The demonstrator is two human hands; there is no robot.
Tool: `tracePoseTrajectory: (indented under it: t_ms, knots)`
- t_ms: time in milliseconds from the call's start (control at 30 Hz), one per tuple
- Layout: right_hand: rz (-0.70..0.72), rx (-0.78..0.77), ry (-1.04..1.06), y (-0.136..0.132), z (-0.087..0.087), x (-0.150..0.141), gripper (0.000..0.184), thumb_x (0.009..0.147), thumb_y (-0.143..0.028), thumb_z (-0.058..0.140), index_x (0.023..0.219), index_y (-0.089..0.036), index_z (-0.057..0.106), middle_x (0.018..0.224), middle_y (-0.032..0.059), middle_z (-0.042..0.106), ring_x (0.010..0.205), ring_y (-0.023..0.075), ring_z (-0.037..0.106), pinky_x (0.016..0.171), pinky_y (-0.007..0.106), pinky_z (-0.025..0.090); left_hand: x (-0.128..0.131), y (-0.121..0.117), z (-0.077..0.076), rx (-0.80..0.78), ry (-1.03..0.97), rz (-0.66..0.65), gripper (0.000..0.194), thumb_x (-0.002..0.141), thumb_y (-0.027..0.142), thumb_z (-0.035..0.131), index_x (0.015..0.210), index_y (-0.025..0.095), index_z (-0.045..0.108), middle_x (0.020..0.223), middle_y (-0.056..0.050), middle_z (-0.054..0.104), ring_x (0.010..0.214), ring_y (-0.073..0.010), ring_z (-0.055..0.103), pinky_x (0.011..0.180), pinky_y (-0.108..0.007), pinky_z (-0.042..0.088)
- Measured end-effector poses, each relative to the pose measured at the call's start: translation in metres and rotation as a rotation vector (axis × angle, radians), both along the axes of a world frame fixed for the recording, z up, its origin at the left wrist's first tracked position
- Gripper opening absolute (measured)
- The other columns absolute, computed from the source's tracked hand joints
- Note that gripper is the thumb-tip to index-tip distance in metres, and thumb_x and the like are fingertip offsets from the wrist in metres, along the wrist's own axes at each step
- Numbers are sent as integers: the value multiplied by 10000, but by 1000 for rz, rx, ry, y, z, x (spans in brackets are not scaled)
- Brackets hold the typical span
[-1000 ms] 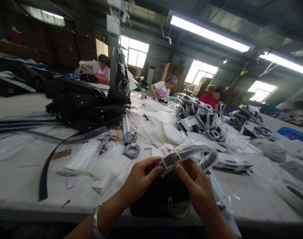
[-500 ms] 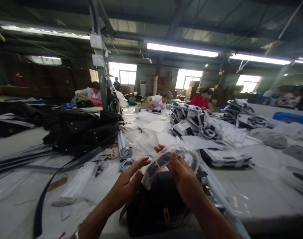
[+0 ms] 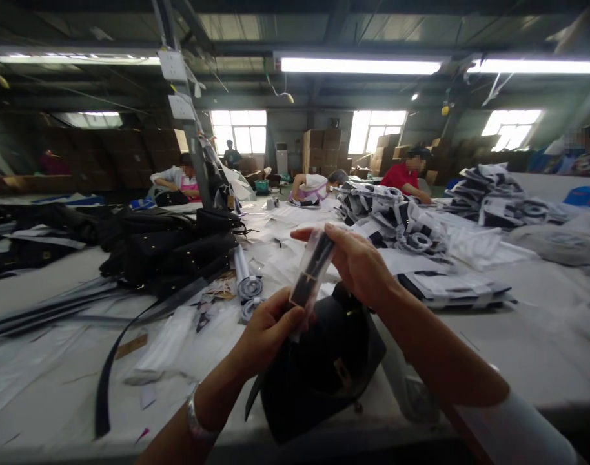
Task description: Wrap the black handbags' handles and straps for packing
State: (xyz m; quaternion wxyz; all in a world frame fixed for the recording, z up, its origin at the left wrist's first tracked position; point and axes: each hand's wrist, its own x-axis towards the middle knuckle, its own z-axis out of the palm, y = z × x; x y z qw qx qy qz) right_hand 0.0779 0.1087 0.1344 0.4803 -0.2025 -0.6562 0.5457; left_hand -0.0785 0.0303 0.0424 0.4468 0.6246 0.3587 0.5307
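A dark strap (image 3: pixel 310 276) wrapped in clear plastic is held up at a slant in front of me. My left hand (image 3: pixel 270 328) pinches its lower end between thumb and fingers. Around the upper end, my right hand (image 3: pixel 360 261) is closed, thumb on the near side and fingers behind. Directly below the hands sits a black bag (image 3: pixel 314 381) with a gold-coloured metal fitting on its front. The bag's top is partly covered by my left hand and the wrapped strap.
Black bags (image 3: pixel 173 248) are heaped on the left. Rolled wrapped straps (image 3: pixel 250 284) and a loose black strap (image 3: pixel 104 394) lie nearby. Right of me are a flat wrapped piece (image 3: pixel 454 287) and piles of wrapped parts (image 3: pixel 386 213). Co-workers sit across the table; a post (image 3: pixel 191 129) rises left.
The wrapped strap has swung from a curved, nearly level pose to a steeper slant. My left hand has closed on its lower end. The bag below now sits turned, and the view has shifted slightly.
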Motion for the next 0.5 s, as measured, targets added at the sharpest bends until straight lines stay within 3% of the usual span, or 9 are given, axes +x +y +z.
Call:
tracePoseTrajectory:
  t_ms: [100,300,400,500]
  knots:
    - [68,-3,-44,17,-4,-12,508,923,-559,459,989,-154,759,1085,76,744,1085,247,626,1004,368,416,3,0,0,-57,-40,20,218,943,361,557,1018,164,615,899,-41,639,755,-134,570,672,-231,447]
    - [98,-202,-165,25,-49,-4,481,924,-561,484,1060,-174,735,1086,100,742,1020,256,671,903,381,506,5,-8,-30,-81,76,41,194,953,279,532,997,161,679,920,-51,693,864,-184,640,771,-268,502]
    - [-71,-125,-290,7,-65,19,517,914,-622,463,1145,-232,711,1120,71,734,1030,290,677,880,393,532,12,-24,-42,-21,93,173,334,911,207,596,1245,234,608,1139,-44,695,1027,-209,644,893,-301,510]
    - [-429,84,-519,-23,-88,51,452,863,-614,552,1115,-280,724,1113,52,738,1070,329,658,901,405,524,16,-41,-58,108,168,418,488,873,213,662,1339,283,536,1298,-46,631,1165,-225,590,985,-335,485]
